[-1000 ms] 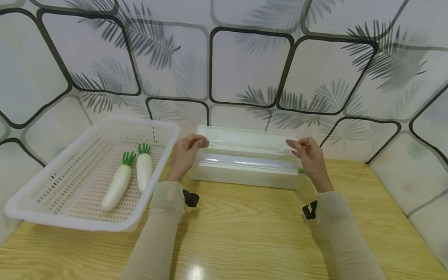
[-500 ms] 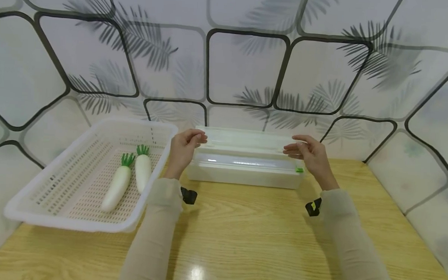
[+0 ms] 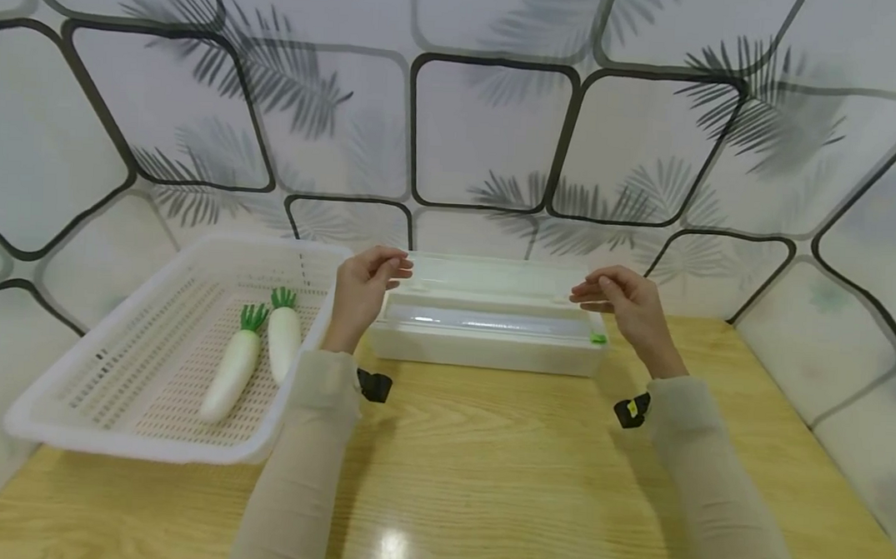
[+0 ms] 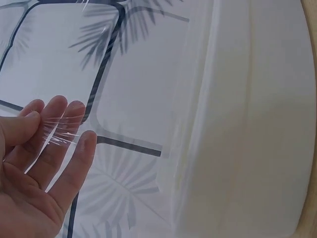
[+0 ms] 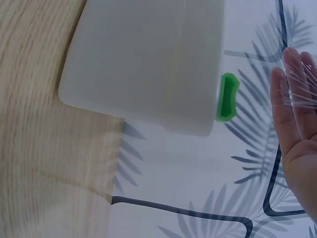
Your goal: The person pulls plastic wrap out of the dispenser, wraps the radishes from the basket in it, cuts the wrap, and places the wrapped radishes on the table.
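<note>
A long white cling film dispenser box (image 3: 482, 353) stands with its lid (image 3: 497, 273) raised at the back. The shiny film roll (image 3: 491, 321) shows inside. My left hand (image 3: 359, 296) is above the box's left end, thumb and forefinger pinching clear cling film (image 4: 58, 133), which wrinkles across its fingers. Above the right end, my right hand (image 3: 633, 311) holds the film's other side, with creases fanning over its fingers in the right wrist view. A green slide cutter (image 5: 228, 97) sits at the box's right end. The right thumb is out of the right wrist view.
To the left stands a white perforated plastic basket (image 3: 148, 448) holding two white radishes (image 3: 232, 377) with green tops. The wooden table (image 3: 470, 472) meets a patterned wall (image 3: 492, 131) right behind the box.
Both hands have risen slightly and spread a little apart, the left going left and the right going right. The green cutter, mostly covered by the right hand before, now shows in the head view.
</note>
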Available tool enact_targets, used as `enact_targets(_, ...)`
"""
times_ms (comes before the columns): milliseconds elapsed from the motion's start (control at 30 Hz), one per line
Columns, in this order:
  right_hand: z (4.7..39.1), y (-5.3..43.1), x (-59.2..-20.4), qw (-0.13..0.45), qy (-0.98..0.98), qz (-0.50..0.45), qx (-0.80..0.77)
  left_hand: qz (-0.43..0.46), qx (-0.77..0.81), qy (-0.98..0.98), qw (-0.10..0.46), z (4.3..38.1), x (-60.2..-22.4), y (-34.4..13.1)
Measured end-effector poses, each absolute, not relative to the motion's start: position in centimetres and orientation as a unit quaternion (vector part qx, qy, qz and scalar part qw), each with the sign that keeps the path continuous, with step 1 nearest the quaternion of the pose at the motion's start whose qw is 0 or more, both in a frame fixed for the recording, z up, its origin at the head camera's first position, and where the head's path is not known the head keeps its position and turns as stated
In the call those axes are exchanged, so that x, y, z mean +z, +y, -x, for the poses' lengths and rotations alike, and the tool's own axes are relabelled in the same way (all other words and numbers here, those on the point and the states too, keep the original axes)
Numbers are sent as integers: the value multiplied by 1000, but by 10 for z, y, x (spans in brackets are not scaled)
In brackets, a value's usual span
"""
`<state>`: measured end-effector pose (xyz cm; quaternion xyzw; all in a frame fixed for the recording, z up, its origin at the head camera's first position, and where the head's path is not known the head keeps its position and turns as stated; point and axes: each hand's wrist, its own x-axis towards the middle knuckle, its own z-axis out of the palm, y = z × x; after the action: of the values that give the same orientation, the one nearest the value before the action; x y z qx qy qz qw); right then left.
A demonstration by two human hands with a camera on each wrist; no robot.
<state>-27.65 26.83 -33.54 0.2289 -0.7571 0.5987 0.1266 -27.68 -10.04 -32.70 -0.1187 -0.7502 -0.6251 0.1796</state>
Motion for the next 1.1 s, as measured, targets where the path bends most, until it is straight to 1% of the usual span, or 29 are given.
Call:
enact_targets(100, 276, 266, -332, 127, -759, -230, 596, 115, -623, -750, 190, 275, -325, -102)
enact_targets(333, 274, 265, -324, 148, -748, -232, 604, 120, -623, -748, 194, 272, -319, -100)
enact_targets(633, 273, 264, -314, 146, -744, -234, 608, 117, -620, -748, 205, 269, -308, -99)
enact_targets(1100, 271, 262, -298, 168, -753, -235, 592, 124, -618, -744, 223, 269, -293, -100)
